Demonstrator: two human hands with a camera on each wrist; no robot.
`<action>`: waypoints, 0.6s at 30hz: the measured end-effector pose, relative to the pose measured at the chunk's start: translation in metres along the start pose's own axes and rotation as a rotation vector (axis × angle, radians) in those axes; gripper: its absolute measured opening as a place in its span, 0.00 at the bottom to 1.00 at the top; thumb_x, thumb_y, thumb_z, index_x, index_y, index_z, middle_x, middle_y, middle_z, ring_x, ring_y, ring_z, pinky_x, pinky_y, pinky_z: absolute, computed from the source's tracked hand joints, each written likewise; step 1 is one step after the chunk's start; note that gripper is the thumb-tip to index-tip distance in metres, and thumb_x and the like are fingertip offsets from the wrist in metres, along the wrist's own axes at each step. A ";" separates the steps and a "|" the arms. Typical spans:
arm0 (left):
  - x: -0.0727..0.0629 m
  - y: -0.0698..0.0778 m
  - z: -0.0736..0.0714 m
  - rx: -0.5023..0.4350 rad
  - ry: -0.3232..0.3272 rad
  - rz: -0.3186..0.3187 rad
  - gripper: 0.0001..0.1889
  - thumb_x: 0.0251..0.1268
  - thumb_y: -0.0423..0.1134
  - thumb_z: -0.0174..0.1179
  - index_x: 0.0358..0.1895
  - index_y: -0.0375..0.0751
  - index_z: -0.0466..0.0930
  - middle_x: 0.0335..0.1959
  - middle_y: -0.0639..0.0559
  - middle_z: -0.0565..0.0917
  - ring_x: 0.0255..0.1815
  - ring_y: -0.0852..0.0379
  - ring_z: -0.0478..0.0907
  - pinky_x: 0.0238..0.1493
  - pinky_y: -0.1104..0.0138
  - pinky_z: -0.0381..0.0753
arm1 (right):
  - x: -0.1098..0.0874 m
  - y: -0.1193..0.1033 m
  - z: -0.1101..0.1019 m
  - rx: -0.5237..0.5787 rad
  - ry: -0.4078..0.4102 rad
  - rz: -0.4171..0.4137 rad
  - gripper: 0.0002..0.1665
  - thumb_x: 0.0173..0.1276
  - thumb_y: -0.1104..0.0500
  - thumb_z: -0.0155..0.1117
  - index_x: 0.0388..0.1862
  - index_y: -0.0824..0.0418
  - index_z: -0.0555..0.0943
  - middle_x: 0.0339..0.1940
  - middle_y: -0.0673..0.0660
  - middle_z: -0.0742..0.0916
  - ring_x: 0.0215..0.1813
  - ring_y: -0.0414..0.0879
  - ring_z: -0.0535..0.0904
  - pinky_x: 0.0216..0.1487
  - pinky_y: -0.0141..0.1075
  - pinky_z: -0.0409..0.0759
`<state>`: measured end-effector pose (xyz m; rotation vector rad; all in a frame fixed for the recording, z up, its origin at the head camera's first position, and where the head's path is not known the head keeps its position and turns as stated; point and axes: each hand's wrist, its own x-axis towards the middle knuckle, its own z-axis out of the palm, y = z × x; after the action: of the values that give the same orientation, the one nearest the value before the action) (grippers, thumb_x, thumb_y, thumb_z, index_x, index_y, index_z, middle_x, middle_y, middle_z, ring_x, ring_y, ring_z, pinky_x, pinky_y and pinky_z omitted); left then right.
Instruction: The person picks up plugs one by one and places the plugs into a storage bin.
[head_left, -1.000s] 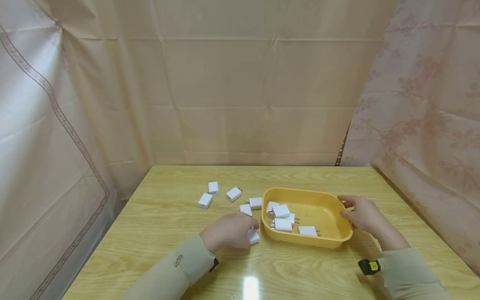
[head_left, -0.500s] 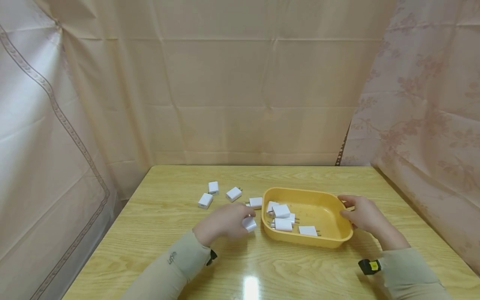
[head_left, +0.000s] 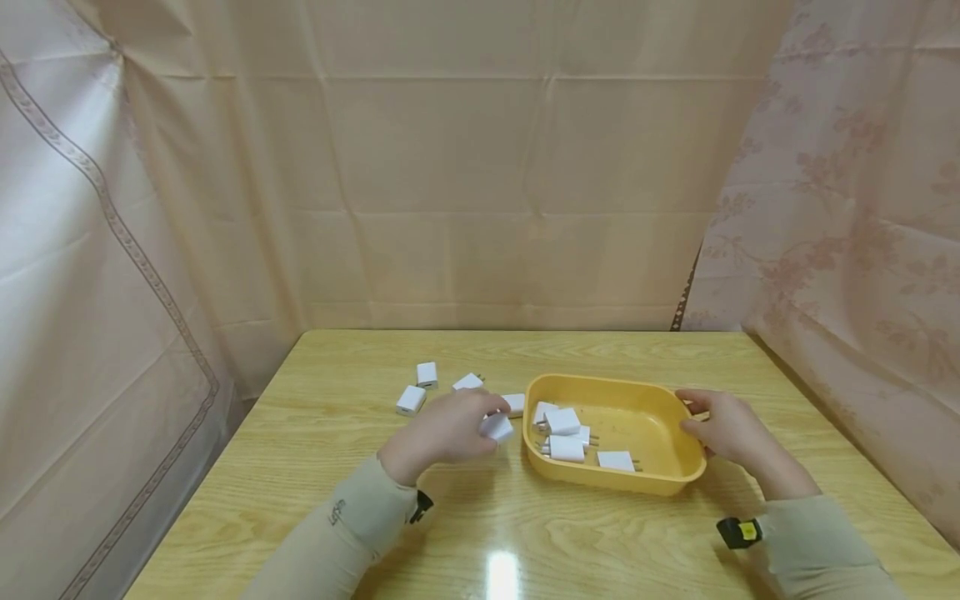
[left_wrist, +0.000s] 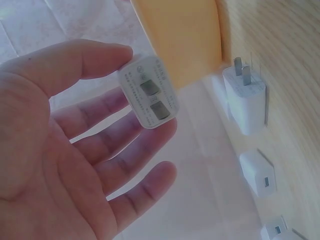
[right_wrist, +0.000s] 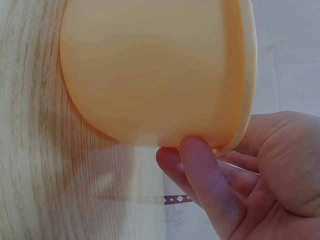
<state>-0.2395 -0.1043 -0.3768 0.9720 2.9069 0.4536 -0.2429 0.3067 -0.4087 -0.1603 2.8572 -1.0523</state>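
My left hand (head_left: pixel 447 427) pinches a white USB charger plug (head_left: pixel 497 427) between thumb and fingers, just above the table and left of the yellow plastic tray (head_left: pixel 622 483). In the left wrist view, the two flat prongs of this charger plug (left_wrist: pixel 149 102) face the camera. My right hand (head_left: pixel 731 429) holds the tray's right end at the rim. Up close, the right thumb (right_wrist: pixel 200 160) lies against the tray's outer wall (right_wrist: pixel 150 75). Several white charger plugs (head_left: pixel 566 450) lie inside the tray, mostly heaped at its left end.
Left of the tray, more charger plugs lie on the wooden table (head_left: pixel 300 467): one upper left (head_left: pixel 427 375), a second charger (head_left: pixel 410 401), a third charger (head_left: pixel 468 382) and another charger (head_left: pixel 513 405) close to the tray's wall. Fabric curtains (head_left: pixel 480 208) surround the table.
My left hand has lifted the charger plug off the table and moved it slightly away from me. The right hand and the tray have stayed in place.
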 end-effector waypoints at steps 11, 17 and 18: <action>0.004 0.004 -0.002 0.016 0.031 0.038 0.23 0.60 0.39 0.67 0.61 0.47 0.82 0.58 0.53 0.83 0.52 0.56 0.80 0.45 0.62 0.80 | 0.000 0.001 0.001 -0.004 0.001 -0.003 0.33 0.71 0.67 0.63 0.71 0.78 0.66 0.57 0.82 0.76 0.39 0.53 0.85 0.30 0.41 0.87; 0.008 0.009 -0.002 0.020 0.038 0.052 0.23 0.62 0.38 0.65 0.62 0.47 0.82 0.59 0.54 0.83 0.54 0.57 0.79 0.49 0.62 0.79 | 0.001 0.002 0.001 0.000 0.003 -0.006 0.33 0.71 0.67 0.63 0.71 0.78 0.66 0.57 0.82 0.77 0.39 0.53 0.85 0.30 0.41 0.87; 0.009 0.009 -0.001 0.022 0.041 0.056 0.23 0.62 0.38 0.65 0.62 0.47 0.82 0.59 0.53 0.83 0.53 0.57 0.79 0.49 0.63 0.79 | 0.001 0.003 0.002 -0.001 0.003 -0.007 0.33 0.71 0.67 0.63 0.71 0.78 0.66 0.57 0.82 0.77 0.39 0.53 0.85 0.30 0.41 0.87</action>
<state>-0.2415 -0.0922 -0.3726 1.0614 2.9335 0.4507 -0.2435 0.3075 -0.4115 -0.1685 2.8621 -1.0537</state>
